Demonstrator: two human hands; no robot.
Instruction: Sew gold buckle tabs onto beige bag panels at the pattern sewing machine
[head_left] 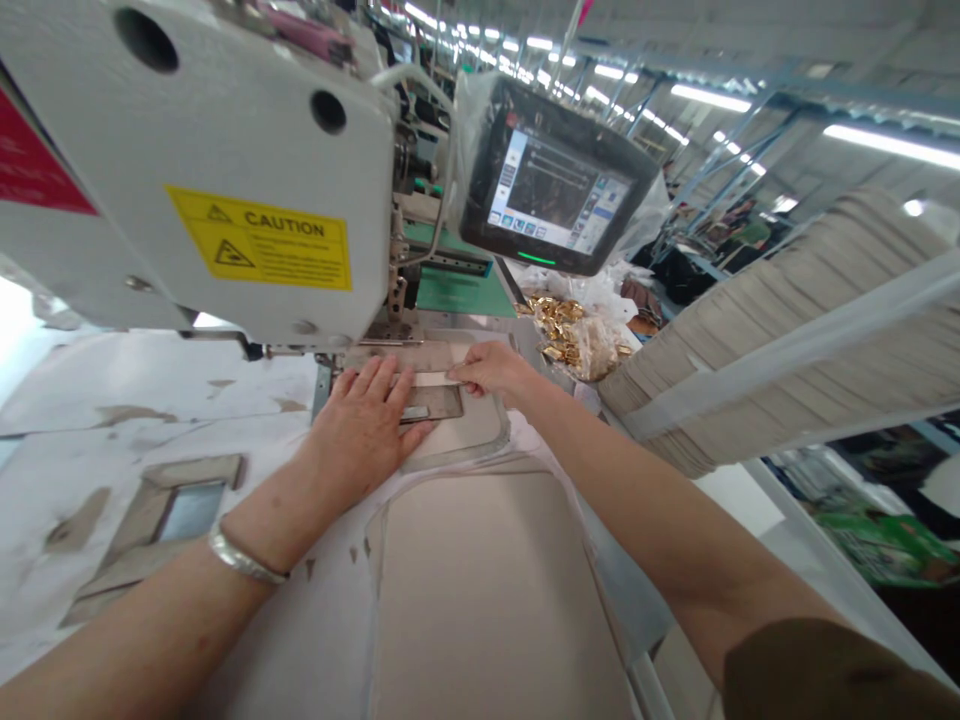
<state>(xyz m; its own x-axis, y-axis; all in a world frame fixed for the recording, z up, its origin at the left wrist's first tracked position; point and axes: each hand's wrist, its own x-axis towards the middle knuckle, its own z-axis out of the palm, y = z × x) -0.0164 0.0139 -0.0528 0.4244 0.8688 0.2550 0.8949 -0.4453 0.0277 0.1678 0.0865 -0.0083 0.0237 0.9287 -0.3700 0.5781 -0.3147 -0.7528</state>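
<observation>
Work in hand: Both hands arrange layered beige fabric on the table, directly in front of the sewing machine's needle area.

Left hand: The left hand (360,430) lies flat with its fingers (369,385) spread, pressing on the layers without gripping. A silver bangle (240,555) circles the wrist.

Right hand: The right hand (487,368) reaches in from the right, its fingers close together at the end of a narrow pale fabric strip (435,379). Whether they pinch the strip or only press it, I cannot tell. An olive-green sleeve (825,675) covers the upper arm.

Work piece: The strip crosses a dark brown rectangular patch (431,403) on a rounded beige fabric panel (469,435), just under the hands. A larger rounded beige panel (487,600) lies nearer the person.

Machine: A white industrial sewing machine head (195,170) with a yellow caution label (259,238) overhangs the far left. A black touchscreen (551,178) glows beyond it.

Surroundings: A clear bag of gold metal parts (577,340) sits far right of the hands. A tall strapped stack of beige fabric pieces (780,330) rises on the right.
</observation>
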